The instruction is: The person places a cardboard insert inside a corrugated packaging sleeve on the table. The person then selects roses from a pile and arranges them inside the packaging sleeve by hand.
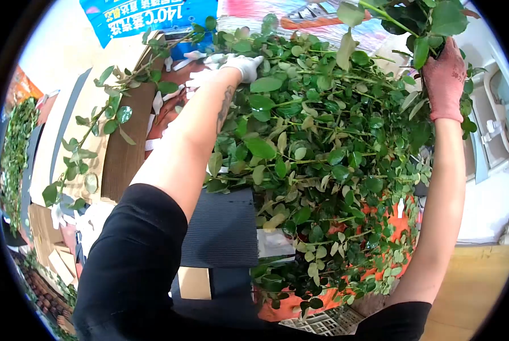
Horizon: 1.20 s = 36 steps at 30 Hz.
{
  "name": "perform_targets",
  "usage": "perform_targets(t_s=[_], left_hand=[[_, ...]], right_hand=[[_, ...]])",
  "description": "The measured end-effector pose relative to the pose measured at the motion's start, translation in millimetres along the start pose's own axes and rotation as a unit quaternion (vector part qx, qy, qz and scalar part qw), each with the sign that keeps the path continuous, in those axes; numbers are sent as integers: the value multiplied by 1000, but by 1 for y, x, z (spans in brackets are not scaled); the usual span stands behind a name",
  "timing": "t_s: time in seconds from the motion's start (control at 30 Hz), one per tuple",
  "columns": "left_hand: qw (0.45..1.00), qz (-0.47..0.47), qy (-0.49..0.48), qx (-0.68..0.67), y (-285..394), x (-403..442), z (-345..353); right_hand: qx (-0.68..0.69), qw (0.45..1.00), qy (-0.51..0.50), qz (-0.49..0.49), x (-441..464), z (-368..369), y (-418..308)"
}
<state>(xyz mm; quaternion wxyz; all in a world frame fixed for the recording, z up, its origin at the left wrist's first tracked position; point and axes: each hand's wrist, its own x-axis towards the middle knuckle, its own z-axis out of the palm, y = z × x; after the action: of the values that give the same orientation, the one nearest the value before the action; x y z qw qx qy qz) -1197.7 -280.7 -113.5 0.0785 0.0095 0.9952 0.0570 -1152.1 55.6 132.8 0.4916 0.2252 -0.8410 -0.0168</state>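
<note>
A large heap of leafy cut stems, which look like rose stems, fills the middle of the head view. My left hand, in a white glove, reaches to the heap's far left edge, beside several white-wrapped stem heads. Its fingers look curled, but leaves and the hand itself hide what is in them. At the upper right my right hand, in a pinkish-red glove, is closed around a bunch of leafy stems, held up above the heap's right side.
A single leafy stem lies across brown cardboard on the left. Dark corrugated board is in front of me, with a plastic crate below the heap. A blue printed bag lies at the back.
</note>
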Motion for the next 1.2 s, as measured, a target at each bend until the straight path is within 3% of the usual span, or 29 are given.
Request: perform_targets(t_s=[0.13, 0.3, 0.4, 0.47, 0.5, 0.6, 0.67, 0.73, 0.8, 0.83, 0.87, 0.93, 0.97, 1.0, 1.07, 1.13, 1.17, 1.2], left_hand=[[999, -14, -27, 37, 3, -27, -23], [977, 148, 154, 21, -4, -35, -59], [912, 279, 298, 33, 10, -80, -103], [946, 228, 232, -8, 30, -143, -119], [931, 270, 245, -27, 29, -157, -111], [974, 176, 120, -81, 35, -211, -78], [957, 202, 174, -109, 11, -222, -23], [955, 188, 205, -107, -11, -241, -9], [942, 94, 177, -269, -29, -268, -4], [941, 70, 197, -266, -39, -275, 4], [939, 55, 145, -308, -37, -290, 3], [950, 99, 156, -252, -36, -295, 20], [954, 138, 177, -201, -38, -292, 30], [977, 81, 101, -169, -34, -293, 32], [991, 58, 107, -53, -32, -300, 35], [980, 66, 109, -154, -57, -290, 64], [980, -7, 105, -170, -55, -301, 47], [974, -81, 101, -185, -55, -312, 29]], right_hand=[[-21, 1000, 7, -14, -6, -2, 8], [-32, 999, -8, 14, -8, -16, 23], [-32, 999, -1, 2, -4, -45, 33], [-116, 993, 12, 16, 3, -63, 38], [-112, 990, 81, -32, 7, -68, 47], [-108, 992, 41, -57, 19, -101, 46], [-85, 994, 56, -51, 13, -126, 13], [-89, 996, -1, -30, 8, -146, -16], [-65, 994, -17, -87, -2, -141, -22], [-70, 991, -64, -99, -10, -146, -37], [-86, 984, -106, -112, -15, -153, -53], [-72, 978, -43, -192, -33, -131, -64], [-52, 978, -63, -191, -42, -137, -86], [-36, 976, -107, -187, -49, -142, -102], [10, 971, -99, -219, -72, -133, -110], [29, 967, -115, -225, -90, -135, -116], [41, 965, -178, -189, -91, -142, -118], [44, 964, -175, -194, -96, -142, -112]])
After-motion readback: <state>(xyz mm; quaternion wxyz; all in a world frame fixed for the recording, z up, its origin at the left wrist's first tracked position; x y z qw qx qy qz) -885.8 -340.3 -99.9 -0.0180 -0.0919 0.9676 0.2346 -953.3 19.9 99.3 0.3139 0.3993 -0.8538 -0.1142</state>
